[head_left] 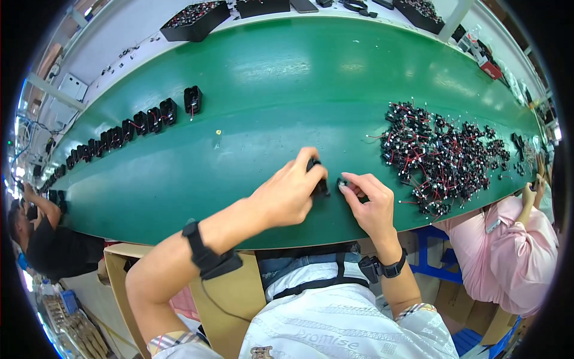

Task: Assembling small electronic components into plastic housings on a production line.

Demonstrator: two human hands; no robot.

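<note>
Over the near middle of the green work table (pixel 269 131), my left hand (pixel 290 188) is closed around a black plastic part (pixel 314 163), mostly hidden by the fingers. Just to its right, my right hand (pixel 372 200) pinches a small dark piece (pixel 342 182) between thumb and fingertips; its exact kind is too small to tell. The two hands are close together but apart. A large heap of small black parts with red and black wires (pixel 439 158) lies to the right of my right hand.
Black box-shaped housings with wires (pixel 140 122) form a curved row at the left. A yellow scrap (pixel 218 132) lies mid-table. Black bins of small parts (pixel 194 21) line the back shelf. One person (pixel 51 233) sits at far left, another in pink (pixel 508 245) at right.
</note>
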